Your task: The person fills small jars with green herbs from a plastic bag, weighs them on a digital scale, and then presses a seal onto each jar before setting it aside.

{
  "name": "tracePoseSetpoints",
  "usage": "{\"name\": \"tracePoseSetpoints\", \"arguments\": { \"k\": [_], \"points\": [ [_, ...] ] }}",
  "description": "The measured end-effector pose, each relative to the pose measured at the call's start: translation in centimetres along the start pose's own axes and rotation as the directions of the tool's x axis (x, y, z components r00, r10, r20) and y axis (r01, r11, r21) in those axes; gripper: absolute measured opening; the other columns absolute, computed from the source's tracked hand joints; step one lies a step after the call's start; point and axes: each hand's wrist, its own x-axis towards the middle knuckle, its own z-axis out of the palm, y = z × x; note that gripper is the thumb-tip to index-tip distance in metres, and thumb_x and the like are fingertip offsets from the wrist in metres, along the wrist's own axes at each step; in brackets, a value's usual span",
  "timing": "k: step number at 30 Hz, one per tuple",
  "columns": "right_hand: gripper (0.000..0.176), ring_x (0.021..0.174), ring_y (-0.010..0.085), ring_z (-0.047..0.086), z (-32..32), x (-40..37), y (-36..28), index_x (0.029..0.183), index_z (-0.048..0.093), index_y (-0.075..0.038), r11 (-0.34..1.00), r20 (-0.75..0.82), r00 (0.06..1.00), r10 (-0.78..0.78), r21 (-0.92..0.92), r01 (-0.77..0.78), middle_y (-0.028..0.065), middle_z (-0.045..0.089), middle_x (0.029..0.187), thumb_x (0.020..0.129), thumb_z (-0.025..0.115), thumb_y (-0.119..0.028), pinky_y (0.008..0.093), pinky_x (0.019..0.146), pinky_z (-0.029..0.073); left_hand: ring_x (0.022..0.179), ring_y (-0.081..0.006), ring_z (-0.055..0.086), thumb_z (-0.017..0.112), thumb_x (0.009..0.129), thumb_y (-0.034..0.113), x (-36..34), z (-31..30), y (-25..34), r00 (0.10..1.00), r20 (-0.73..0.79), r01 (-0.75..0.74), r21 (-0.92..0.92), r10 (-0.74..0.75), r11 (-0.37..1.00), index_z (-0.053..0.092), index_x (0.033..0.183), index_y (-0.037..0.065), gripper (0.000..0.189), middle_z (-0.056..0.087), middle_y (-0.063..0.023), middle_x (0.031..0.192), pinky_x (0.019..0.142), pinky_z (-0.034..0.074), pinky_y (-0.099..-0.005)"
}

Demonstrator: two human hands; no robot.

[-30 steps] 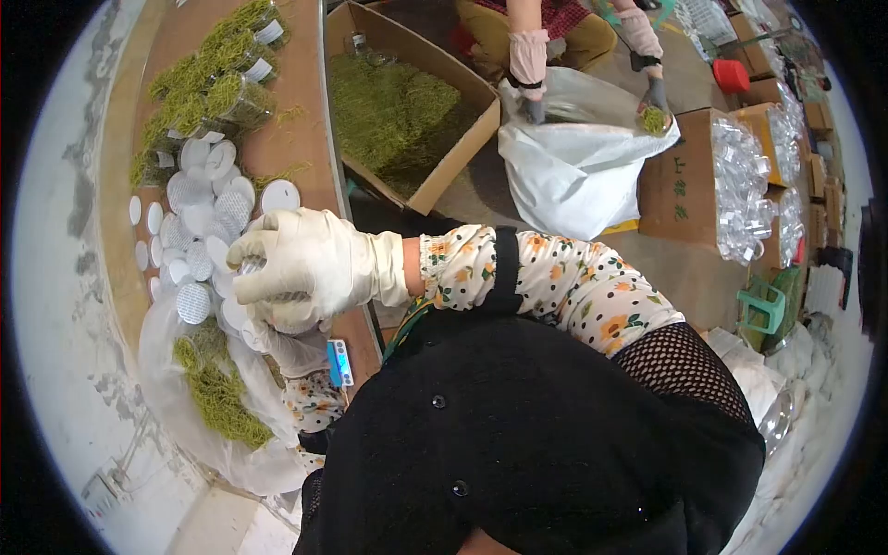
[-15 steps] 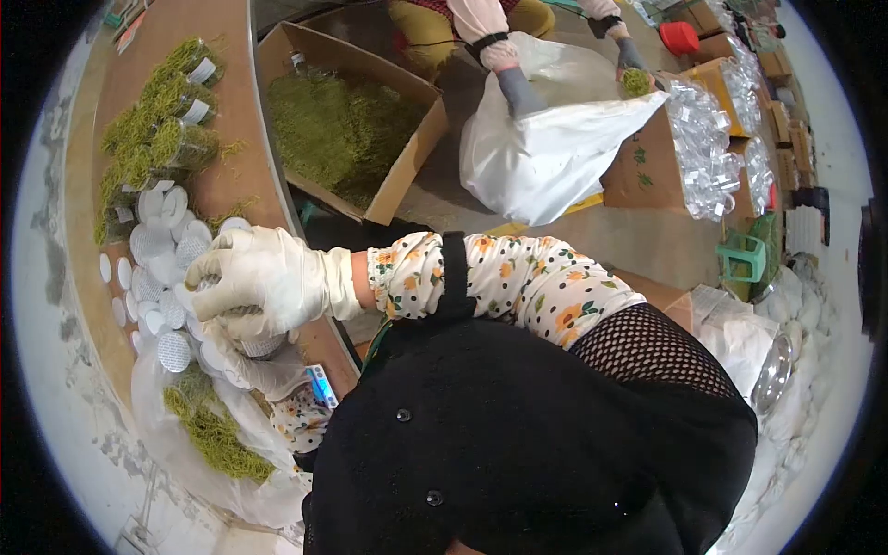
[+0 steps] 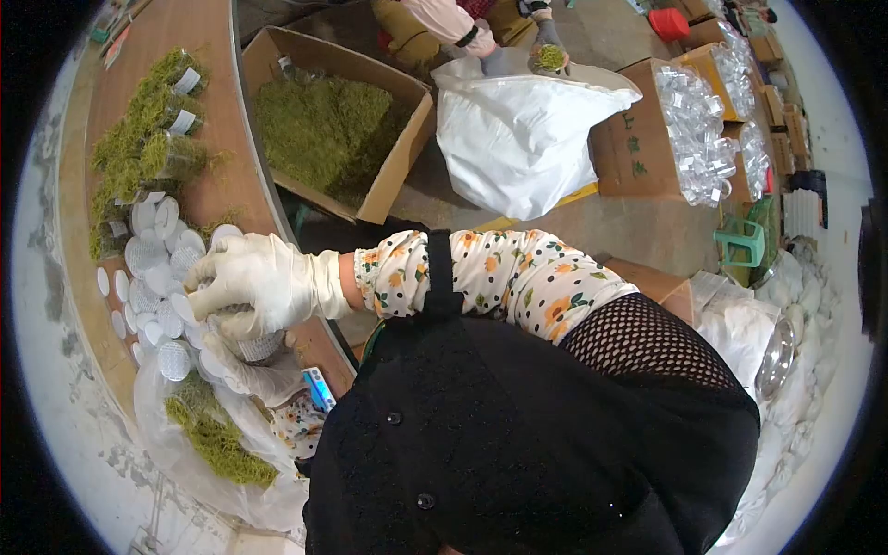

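My right hand [image 3: 252, 285], in a white glove, is over the near side of the table with its fingers curled downward and closed. Just below it is my left hand [image 3: 242, 368], also gloved, its fingers largely covered by the right. Between the two hands shows part of a round, mesh-patterned piece [image 3: 263, 346]; what they grip I cannot make out. Beside my fingers lies a heap of round white lids [image 3: 155, 264], several with the same mesh pattern. Close to the left wrist is a small blue-and-white box [image 3: 319, 388].
Jars with green moss [image 3: 171, 153] line the brown table [image 3: 231, 111]. A clear bag of moss [image 3: 217, 435] lies nearer. Beyond the table edge stands a carton of moss [image 3: 324, 129]. A co-worker's hand [image 3: 552, 57] holds moss over a white sack [image 3: 513, 139], near a carton of clear jars [image 3: 638, 134].
My view has shifted slightly. My hands stay together by the lids, the right fingers turned a little. The co-worker's moss-holding hand has moved left over the sack, which sags lower.
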Motion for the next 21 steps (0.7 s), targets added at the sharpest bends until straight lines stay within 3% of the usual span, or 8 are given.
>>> {"name": "tracePoseSetpoints", "arguments": {
  "k": [5,9,12,14,21],
  "points": [
    [0.027,0.096,0.0346,0.056,-0.3,0.1,-0.1,0.099,0.068,-0.016,1.000,0.016,1.000,0.021,0.003,-0.021,0.0072,0.063,0.114,0.074,0.064,-0.024,0.0433,0.085,0.047,0.102,-0.0245,0.062,0.066,0.086,0.049,-0.1,3.7,-0.9,0.973,-0.160,-0.171,-0.030,0.164,0.985,0.048,0.136,0.012,0.065,0.057,-0.0081,0.123,0.058,0.055,-0.0357],
    [0.028,0.098,0.0348,0.056,-0.9,0.3,-0.6,0.100,0.067,-0.014,0.998,0.067,0.996,0.062,0.027,-0.064,0.0086,0.062,0.115,0.074,0.062,-0.024,0.0435,0.087,0.047,0.095,-0.0247,0.063,0.065,0.085,0.051,0.3,1.8,-0.8,0.973,-0.176,-0.134,0.101,0.150,0.986,0.049,0.134,0.012,0.065,0.059,-0.0075,0.119,0.055,0.054,-0.0353],
    [0.029,0.101,0.0350,0.057,-0.8,0.3,-0.6,0.100,0.066,-0.012,0.995,0.091,0.992,0.082,0.053,-0.087,0.0100,0.062,0.115,0.074,0.061,-0.023,0.0438,0.088,0.047,0.094,-0.0248,0.063,0.062,0.086,0.054,0.9,0.3,-1.0,0.988,-0.123,-0.087,0.059,0.094,0.994,0.049,0.133,0.013,0.064,0.059,-0.0073,0.118,0.054,0.053,-0.0343],
    [0.029,0.103,0.0351,0.058,-0.6,0.2,-0.6,0.101,0.066,-0.012,0.991,0.099,0.989,0.112,0.069,-0.119,0.0107,0.062,0.115,0.075,0.060,-0.023,0.0438,0.089,0.047,0.093,-0.0248,0.064,0.059,0.087,0.056,0.4,0.9,-0.9,0.983,-0.175,-0.045,0.042,0.052,0.998,0.050,0.132,0.014,0.063,0.059,-0.0070,0.117,0.052,0.052,-0.0330],
    [0.032,0.106,0.0346,0.057,1.1,-0.5,0.9,0.103,0.068,-0.012,0.986,0.071,0.988,0.134,0.088,-0.140,0.0107,0.063,0.115,0.075,0.060,-0.024,0.0431,0.092,0.046,0.092,-0.0247,0.064,0.059,0.087,0.056,0.3,2.6,-1.2,0.980,-0.177,-0.086,0.062,0.096,0.994,0.051,0.132,0.014,0.062,0.060,-0.0071,0.116,0.053,0.052,-0.0335]
  ]
}}
